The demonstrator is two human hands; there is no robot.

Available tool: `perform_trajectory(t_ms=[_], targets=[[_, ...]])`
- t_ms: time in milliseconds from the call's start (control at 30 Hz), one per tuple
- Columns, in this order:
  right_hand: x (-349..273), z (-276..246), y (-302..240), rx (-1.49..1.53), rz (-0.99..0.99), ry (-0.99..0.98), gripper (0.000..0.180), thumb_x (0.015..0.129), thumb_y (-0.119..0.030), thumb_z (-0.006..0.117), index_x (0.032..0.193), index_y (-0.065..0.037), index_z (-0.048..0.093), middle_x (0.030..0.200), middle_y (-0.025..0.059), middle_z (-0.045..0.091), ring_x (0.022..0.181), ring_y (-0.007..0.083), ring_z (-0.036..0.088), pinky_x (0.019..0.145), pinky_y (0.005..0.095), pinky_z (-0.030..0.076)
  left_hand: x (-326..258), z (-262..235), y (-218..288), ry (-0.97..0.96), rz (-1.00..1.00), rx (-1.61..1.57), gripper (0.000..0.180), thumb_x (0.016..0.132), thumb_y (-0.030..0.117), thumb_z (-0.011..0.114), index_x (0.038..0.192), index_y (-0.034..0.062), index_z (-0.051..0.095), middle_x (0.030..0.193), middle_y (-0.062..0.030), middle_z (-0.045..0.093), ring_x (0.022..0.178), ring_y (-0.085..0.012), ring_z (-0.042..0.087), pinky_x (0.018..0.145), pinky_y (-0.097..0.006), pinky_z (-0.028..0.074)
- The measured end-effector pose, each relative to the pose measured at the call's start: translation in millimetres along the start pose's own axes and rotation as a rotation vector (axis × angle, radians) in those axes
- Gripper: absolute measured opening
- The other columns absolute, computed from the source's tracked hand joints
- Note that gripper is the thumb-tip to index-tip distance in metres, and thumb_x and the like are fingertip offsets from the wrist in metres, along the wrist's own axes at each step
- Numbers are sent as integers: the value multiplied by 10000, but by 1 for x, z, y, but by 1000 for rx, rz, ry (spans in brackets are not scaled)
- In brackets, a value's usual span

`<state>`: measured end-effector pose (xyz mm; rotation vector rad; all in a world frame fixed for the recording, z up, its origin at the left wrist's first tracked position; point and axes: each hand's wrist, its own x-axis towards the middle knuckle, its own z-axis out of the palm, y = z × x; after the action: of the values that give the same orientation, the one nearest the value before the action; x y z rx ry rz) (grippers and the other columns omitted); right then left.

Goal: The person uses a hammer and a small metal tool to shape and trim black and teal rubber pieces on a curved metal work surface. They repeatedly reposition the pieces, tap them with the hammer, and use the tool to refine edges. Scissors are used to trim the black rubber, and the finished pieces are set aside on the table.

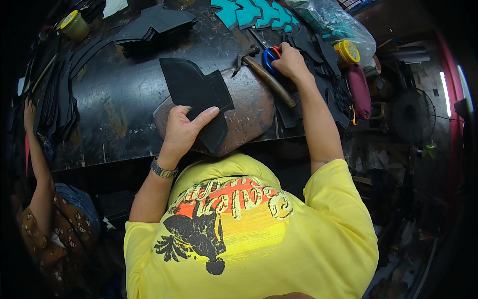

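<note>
My left hand [183, 128] is closed on a flat black cut-out piece [196, 84], with the thumb on top near its lower end. It looks like leather or sheet material with an angular, notched outline. The piece is held over a brown board [251, 107] at the table's near edge. Farther right, my right hand [290, 63] has its fingers closed at the blue and red handles of a pair of scissors [269, 59]. The scissors' blades point away to the far left. A hammer [269, 79] with a wooden handle lies just beside them, partly across the board.
Black pieces [154, 27] are stacked at the back, with more at left and right. Teal pieces [254, 14] lie at the far edge near a clear plastic bag [343, 22]. A yellow-lidded jar [347, 51] stands at right. Another person's arm [37, 144] reaches in at left.
</note>
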<state>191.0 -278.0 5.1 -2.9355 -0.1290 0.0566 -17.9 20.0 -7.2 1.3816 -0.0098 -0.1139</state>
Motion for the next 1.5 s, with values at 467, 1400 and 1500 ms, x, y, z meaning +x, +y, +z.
perform_trajectory(t_ms=[467,1400,1500], targets=[[-4,-10,73,1318,-65,-325,583,805,-18,690,1365,-35,529,1041,94,690,887,166,697,814,278,580,1,1,2,18,-93,-123,186,958,150,796,1010,-28,787,958,-45,787,824,-84,722,717,-230,574],[-35,-24,44,1222,-317,89,494,840,35,794,1298,-5,613,1030,71,711,897,144,714,845,274,590,0,2,-2,-4,-33,-110,169,958,116,793,1055,-22,785,980,-22,785,834,-70,710,729,-222,569],[-21,-28,31,1616,-359,37,507,846,49,785,1316,15,599,1098,150,746,949,227,759,880,343,616,-1,1,-3,11,-50,-113,150,953,103,796,1046,-14,785,985,-17,783,841,-67,705,732,-223,566]])
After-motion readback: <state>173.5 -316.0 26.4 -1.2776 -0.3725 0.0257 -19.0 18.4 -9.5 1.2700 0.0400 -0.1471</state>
